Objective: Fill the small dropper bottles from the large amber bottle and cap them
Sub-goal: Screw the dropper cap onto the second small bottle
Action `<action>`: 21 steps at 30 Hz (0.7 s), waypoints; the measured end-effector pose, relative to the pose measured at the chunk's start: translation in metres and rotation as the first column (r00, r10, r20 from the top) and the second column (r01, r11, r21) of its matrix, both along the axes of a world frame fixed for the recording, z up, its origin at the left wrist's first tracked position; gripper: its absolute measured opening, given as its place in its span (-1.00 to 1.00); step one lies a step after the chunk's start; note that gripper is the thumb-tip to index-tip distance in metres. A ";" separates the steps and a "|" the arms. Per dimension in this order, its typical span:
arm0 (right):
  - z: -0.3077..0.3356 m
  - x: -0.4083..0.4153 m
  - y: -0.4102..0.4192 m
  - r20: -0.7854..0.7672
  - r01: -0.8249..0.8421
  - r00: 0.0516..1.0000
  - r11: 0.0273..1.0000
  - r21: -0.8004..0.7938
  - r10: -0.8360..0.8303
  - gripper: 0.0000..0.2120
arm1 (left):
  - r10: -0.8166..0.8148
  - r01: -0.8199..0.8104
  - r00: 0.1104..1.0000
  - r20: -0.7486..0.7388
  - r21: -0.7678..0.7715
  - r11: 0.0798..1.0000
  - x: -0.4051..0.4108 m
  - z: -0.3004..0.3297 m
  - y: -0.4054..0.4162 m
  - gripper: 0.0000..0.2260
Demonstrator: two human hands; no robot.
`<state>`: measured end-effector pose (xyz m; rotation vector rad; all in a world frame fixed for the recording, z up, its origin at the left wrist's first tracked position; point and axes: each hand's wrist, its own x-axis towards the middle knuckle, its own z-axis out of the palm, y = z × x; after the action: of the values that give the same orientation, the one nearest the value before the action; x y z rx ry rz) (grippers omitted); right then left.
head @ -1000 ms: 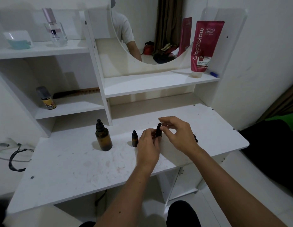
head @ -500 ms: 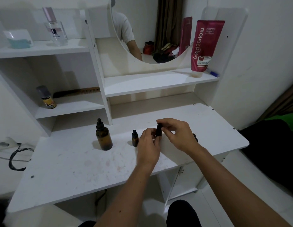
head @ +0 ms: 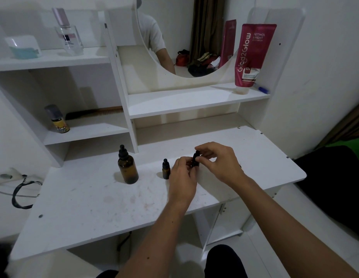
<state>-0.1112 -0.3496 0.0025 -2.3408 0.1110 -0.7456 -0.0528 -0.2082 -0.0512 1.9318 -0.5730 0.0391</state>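
Note:
The large amber bottle (head: 128,169) stands capped with a black dropper top on the white desk (head: 98,199), left of centre. A small dropper bottle (head: 166,169), capped, stands to its right. My left hand (head: 181,179) grips the body of a second small dropper bottle (head: 195,159), mostly hidden by my fingers. My right hand (head: 220,162) pinches that bottle's black cap from above. Something small and dark peeks out behind my right wrist; what it is cannot be told.
White shelves rise behind the desk with a perfume bottle (head: 67,32), a small spray can (head: 57,119), a comb (head: 94,111) and a pink tube (head: 252,57). A round mirror (head: 184,37) hangs at the back. A cable (head: 22,193) lies left; dark bedding (head: 335,177) right.
My right fingers have shifted slightly on the small bottle's cap, as if turning it. Both hands and the other bottles stay in the same place.

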 end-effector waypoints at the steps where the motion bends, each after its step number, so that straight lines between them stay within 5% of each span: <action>1: 0.001 -0.001 0.000 0.014 0.004 1.000 1.000 -0.013 -0.004 -0.71 | -0.001 0.001 1.000 0.000 0.002 1.000 0.000 0.000 0.000 -0.86; 21: 0.002 0.000 -0.003 -0.030 -0.026 0.999 1.000 -0.004 0.026 -0.73 | -0.008 0.008 1.000 -0.005 -0.001 1.000 0.001 0.000 -0.001 -0.87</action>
<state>-0.1109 -0.3522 0.0046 -2.3540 0.0919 -0.6987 -0.0518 -0.2089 -0.0515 1.9282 -0.5781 0.0295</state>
